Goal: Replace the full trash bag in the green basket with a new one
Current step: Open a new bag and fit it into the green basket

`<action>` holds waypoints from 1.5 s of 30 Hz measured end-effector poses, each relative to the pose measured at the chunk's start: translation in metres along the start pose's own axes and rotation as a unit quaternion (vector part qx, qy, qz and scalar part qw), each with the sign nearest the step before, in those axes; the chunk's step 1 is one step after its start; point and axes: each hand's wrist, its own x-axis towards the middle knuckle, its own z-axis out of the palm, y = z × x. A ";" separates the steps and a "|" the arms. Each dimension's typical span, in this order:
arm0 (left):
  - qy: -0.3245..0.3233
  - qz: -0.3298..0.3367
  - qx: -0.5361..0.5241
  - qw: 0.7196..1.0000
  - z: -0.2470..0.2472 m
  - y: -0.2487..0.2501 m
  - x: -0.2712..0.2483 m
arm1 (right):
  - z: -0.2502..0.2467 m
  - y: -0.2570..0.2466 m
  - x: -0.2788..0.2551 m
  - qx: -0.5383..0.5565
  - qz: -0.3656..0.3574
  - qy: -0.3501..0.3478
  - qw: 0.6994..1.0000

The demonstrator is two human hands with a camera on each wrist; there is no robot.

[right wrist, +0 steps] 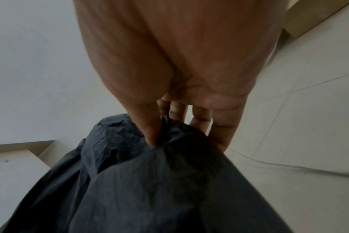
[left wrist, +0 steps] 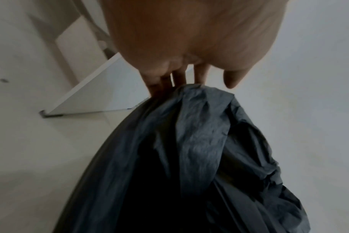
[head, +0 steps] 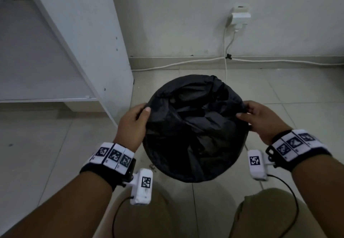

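Observation:
A black trash bag (head: 195, 126) lines and covers a round basket on the tiled floor; the bag hides the basket's green body. Crumpled black plastic fills its middle. My left hand (head: 143, 110) grips the bag's left edge, thumb on top and fingers behind the rim. In the left wrist view the left hand (left wrist: 205, 83) has its fingers tucked behind the bag (left wrist: 199, 141). My right hand (head: 243, 110) holds the bag's right edge. In the right wrist view the right hand (right wrist: 181, 134) pinches a gathered fold of the bag (right wrist: 149, 181) between thumb and fingers.
A white cabinet panel (head: 83, 33) stands close on the left. On the wall behind is a socket with a plug (head: 240, 17), and its cable (head: 167, 65) runs along the skirting. My knees (head: 149, 211) are just in front of the basket. Bare floor tiles lie to the right.

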 end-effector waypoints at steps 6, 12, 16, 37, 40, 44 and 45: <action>-0.039 0.023 0.092 0.995 -0.003 -0.015 -0.009 | 0.028 -0.019 -0.007 -0.185 -0.077 0.272 0.941; -0.017 -0.003 0.075 0.997 -0.018 -0.021 -0.019 | 0.128 -0.025 -0.037 0.035 0.021 0.225 0.973; -0.032 -0.007 0.067 0.997 -0.027 -0.022 -0.031 | 0.163 0.000 -0.003 0.138 0.133 0.124 0.974; -0.091 -0.046 0.017 0.995 -0.024 -0.013 -0.049 | 0.220 -0.015 0.034 0.501 0.273 -0.021 0.821; -0.082 -0.041 0.012 0.996 -0.021 -0.014 -0.048 | 0.229 -0.016 0.045 0.509 0.283 0.011 0.813; -0.064 -0.048 0.008 0.997 -0.026 -0.015 -0.044 | 0.229 -0.003 0.057 0.444 0.270 -0.012 0.854; -0.061 -0.049 0.011 0.997 -0.028 -0.015 -0.042 | 0.225 -0.001 0.057 0.441 0.273 -0.002 0.855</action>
